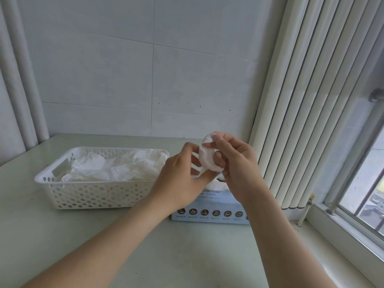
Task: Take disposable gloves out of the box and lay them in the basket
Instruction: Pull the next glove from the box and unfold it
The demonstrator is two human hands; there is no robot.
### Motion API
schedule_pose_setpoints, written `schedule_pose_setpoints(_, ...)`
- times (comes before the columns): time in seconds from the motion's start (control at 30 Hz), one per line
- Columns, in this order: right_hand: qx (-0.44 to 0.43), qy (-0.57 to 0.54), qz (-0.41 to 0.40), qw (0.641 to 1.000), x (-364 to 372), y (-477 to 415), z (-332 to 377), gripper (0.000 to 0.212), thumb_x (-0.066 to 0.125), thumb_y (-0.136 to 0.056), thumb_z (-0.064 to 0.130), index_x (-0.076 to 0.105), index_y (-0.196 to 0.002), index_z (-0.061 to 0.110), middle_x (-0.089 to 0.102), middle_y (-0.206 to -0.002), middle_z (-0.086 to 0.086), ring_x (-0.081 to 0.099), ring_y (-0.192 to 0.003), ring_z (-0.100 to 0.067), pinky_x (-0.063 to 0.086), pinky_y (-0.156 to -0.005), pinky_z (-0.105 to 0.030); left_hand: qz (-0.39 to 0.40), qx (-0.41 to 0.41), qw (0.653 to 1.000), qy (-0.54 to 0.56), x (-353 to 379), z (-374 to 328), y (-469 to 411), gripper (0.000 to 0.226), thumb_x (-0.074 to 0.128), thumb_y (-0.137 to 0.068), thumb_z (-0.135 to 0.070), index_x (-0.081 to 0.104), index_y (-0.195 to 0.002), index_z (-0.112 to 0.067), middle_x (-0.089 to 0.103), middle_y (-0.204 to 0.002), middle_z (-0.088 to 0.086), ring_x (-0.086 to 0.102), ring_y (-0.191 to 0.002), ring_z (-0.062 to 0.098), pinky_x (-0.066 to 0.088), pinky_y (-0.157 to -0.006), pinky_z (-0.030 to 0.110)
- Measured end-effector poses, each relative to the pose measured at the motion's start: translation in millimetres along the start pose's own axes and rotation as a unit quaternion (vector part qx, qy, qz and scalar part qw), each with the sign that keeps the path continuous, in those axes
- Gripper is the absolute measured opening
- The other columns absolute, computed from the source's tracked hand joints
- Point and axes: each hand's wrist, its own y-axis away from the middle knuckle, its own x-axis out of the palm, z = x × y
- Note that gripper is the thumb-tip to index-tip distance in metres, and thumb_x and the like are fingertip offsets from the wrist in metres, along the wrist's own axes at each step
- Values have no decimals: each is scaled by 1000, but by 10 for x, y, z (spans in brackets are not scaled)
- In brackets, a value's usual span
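Left hand (pixel 182 175): raised above the box, fingers (pixel 195 161) pinched on the left edge and lower part of the folded glove.
Right hand (pixel 234 161): level with the left, thumb and fingers clamped on the top and right side of the same glove.
Folded glove (pixel 205 159): small, white, translucent, still bunched; held between both sets of fingers, in the air above the box.
Box (pixel 209 206): pale blue carton, directly below the fingers, lying flat on the bench; a tuft of white film pokes from its top slot just under the hands.
Writing on box: two short lines of small print on the top face, too blurred to read; a row of round dark icons with tiny captions along the front face, also unreadable; no brand legible.
Basket (pixel 93 194): white perforated plastic, with a handle slot in its left end, left of the fingers and just beside the box.
Gloves in basket (pixel 116 167): crumpled heap of clear white gloves, reaching about to the rim.
Bench (pixel 62 235): pale green, carrying basket and box.
Blinds (pixel 307 100): white vertical slats, right of the fingers, beside the window (pixel 365 194).
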Motion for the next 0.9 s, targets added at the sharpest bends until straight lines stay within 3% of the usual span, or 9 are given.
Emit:
schedule_pose_setpoints(0.1,0,-1,6,1000,10,12,-25,17,65,-104,18,80,-110,13,77,-112,-21,57,-82,-34,50,-81,-43,-7,6,999,42,-90,-77,-35,36,76,-90,-47,61,-120,-32,72,-102,-20,70,-92,-8,56,-78,16)
schedule_pose_setpoints(0.17,4,-2,13,1000,-10,11,-43,24,57,-107,11,73,-125,12,77,-122,-14,69,-102,-39,55,-94,-51,20,-16,995,101,-131,-100,-59,25,74,-93,-40,66,-115,-33,75,-104,-19,71,-97,-5,56,-86,22)
schedule_pose_setpoints(0.27,1,26,43,999,-14,8,-86,34,50,-108,3,69,-134,15,74,-131,-6,70,-118,-42,52,-103,-65,31,-35,986,157,-159,-100,-89,19,74,-95,-42,70,-111,-33,77,-102,-15,73,-98,3,59,-92,36)
schedule_pose_setpoints(0.33,-10,59,52,997,5,12,-99,37,50,-107,-1,69,-133,16,74,-131,-3,70,-111,-41,53,-93,-62,1,-37,989,143,-169,-73,-108,24,73,-94,-52,70,-108,-33,77,-100,-14,74,-94,3,62,-90,37)
schedule_pose_setpoints(0.47,-54,123,22,991,78,31,-119,33,62,-103,0,71,-129,17,77,-123,3,63,-74,-17,49,-63,-27,8,-47,987,153,-202,-20,-136,17,63,-101,-49,74,-101,-36,79,-100,-7,75,-98,14,60,-95,49)
schedule_pose_setpoints(0.63,-67,206,-70,974,140,29,-228,39,76,-97,21,67,-134,32,76,-112,11,73,-73,-24,58,-61,-30,-8,-55,985,166,-262,25,-188,43,52,-99,-43,72,-97,-6,70,-100,27,69,-98,43,57,-95,60)
schedule_pose_setpoints(0.73,-38,244,-94,964,144,27,-252,22,70,-96,15,79,-114,24,80,-89,7,70,-69,-11,52,-60,-27,-21,-77,980,180,-303,50,-217,48,52,-96,-42,68,-98,3,65,-98,34,68,-89,46,57,-90,53)
schedule_pose_setpoints(0.8,-20,255,-98,962,157,41,-263,17,68,-96,16,83,-100,22,80,-81,6,70,-70,-8,53,-61,-24,-32,-91,979,179,-326,65,-219,48,53,-94,-42,67,-97,3,65,-94,34,65,-77,38,54,-81,43)
schedule_pose_setpoints(0.9,-1,220,-93,971,169,35,-250,17,65,-97,16,81,-90,15,76,-75,4,64,-66,-7,53,-62,-21,-55,-129,971,192,-337,70,-221,19,55,-106,-27,71,-108,-17,76,-97,20,75,-85,33,62,-76,43)
